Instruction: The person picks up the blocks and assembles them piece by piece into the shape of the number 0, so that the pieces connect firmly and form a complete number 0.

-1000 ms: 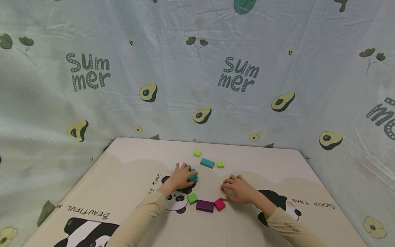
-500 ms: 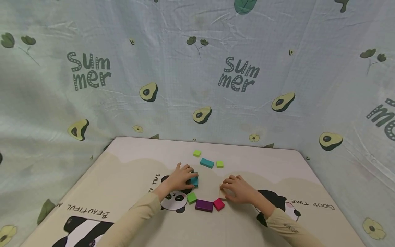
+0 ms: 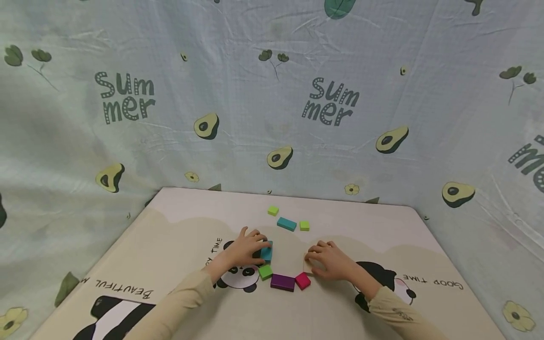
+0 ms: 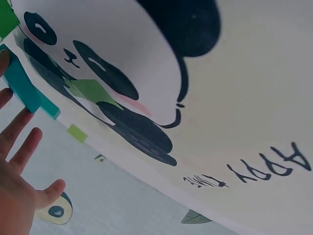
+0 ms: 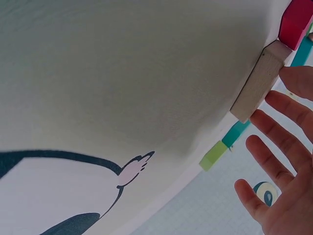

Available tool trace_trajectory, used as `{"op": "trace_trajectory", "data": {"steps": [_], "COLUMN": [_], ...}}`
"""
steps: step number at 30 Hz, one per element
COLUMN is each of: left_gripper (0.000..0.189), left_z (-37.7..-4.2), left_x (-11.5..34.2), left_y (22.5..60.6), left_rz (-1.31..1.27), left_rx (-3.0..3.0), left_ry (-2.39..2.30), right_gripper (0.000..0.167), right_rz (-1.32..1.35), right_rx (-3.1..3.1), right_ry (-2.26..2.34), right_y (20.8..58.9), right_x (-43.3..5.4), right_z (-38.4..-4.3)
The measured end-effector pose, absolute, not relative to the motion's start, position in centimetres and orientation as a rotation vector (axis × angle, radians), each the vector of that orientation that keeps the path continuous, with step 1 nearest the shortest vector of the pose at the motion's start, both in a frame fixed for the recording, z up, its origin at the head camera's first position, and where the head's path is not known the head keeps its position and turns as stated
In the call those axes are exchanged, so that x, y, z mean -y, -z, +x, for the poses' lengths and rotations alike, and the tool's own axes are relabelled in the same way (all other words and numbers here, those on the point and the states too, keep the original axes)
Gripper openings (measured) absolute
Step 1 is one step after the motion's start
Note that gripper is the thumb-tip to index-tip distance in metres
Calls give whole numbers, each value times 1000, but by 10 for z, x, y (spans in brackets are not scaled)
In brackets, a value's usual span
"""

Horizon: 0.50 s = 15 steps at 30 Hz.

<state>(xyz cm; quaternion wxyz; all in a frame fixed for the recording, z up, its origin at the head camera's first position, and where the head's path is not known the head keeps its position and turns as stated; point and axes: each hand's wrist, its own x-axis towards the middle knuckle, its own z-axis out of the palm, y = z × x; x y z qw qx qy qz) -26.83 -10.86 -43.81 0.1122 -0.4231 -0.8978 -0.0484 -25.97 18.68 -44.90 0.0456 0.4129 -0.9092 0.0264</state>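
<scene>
My left hand (image 3: 245, 250) pinches a teal rectangular block (image 3: 267, 253) between thumb and fingers, just behind a green block (image 3: 265, 272) on the table. In the left wrist view the teal block (image 4: 22, 81) lies along the fingertips. My right hand (image 3: 331, 262) holds a plain wooden block (image 3: 308, 267) by its side with thumb and fingers; the hand hides much of it in the head view. The right wrist view shows the wooden block (image 5: 259, 81) meeting a red block (image 5: 296, 24). A purple block (image 3: 282, 282) lies between the green and red ones.
Farther back on the table (image 3: 178, 236) lie another teal block (image 3: 286, 224) and two small lime blocks, one at the back (image 3: 273, 210) and one to the right (image 3: 304, 225). A printed curtain (image 3: 238, 94) hangs behind the table.
The teal block in my left hand has come nearer and turned, so its long side now runs toward the green block. My right hand and the wooden block have stayed put.
</scene>
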Motion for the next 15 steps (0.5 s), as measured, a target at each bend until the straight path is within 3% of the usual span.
{"op": "trace_trajectory", "data": {"steps": [15], "left_gripper": [44], "left_z": [-263], "left_x": [116], "left_y": [443], "left_rz": [-1216], "left_rx": [2646], "left_ry": [94], "right_gripper": [26], "right_rz": [1274], "right_rx": [2747], "right_ry": [-75], "right_y": [452], "right_x": [-189], "right_z": [-262]}}
